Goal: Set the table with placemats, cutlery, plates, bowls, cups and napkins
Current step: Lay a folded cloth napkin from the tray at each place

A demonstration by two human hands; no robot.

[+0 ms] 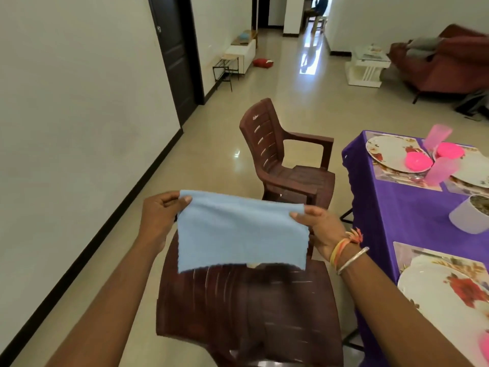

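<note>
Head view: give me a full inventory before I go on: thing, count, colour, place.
napkin: one, light blue, held spread above the near chair
chairs: two, brown plastic, left of the table
table: one, purple cloth, right
plates: three, white with flowers, on the table
placemats: at least two, flowered, under plates
bowls: two, pink, on the far plates
cups: two, pink, beside the bowls
pot: one, white, mid-table
sofa: one, dark red, far right
low table: one, white, by the sofa
door: one, dark, left wall
left hand: pinches the napkin's left corner
right hand: pinches its right corner
</note>
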